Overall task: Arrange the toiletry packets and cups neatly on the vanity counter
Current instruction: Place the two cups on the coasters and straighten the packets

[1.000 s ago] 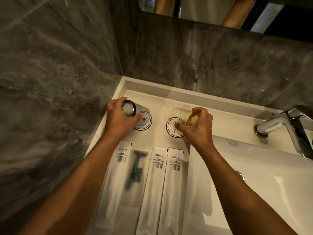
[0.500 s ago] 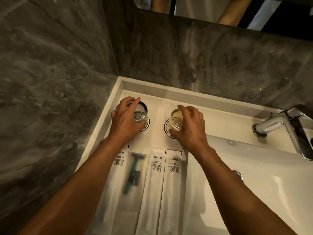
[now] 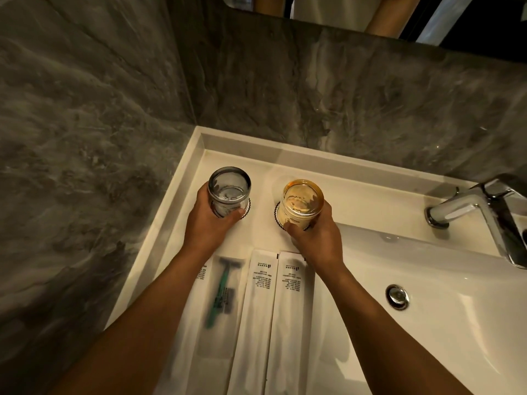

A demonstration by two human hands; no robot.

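Counter (image 3: 356, 195): white ledge at the far left of the basin; cups far, packets near.
Packets (image 3: 261, 309): three side by side, long axes running near to far, just near the hands.
Grey cup (image 3: 229, 192): standing on the left coaster (image 3: 248, 205), wrapped by the left hand (image 3: 211, 226).
Amber cup (image 3: 302, 202): standing on the right coaster (image 3: 277, 215), wrapped by the right hand (image 3: 316, 238).
Key relation: each cup sits directly under its own hand; letting go looks like the next move.

Smoky grey glass cup (image 3: 229, 192), amber glass cup (image 3: 302, 201), white worktop (image 3: 356, 195), white black-printed packets (image 3: 261, 309), green razor (image 3: 221, 295), grey veined marble wall (image 3: 85, 138)
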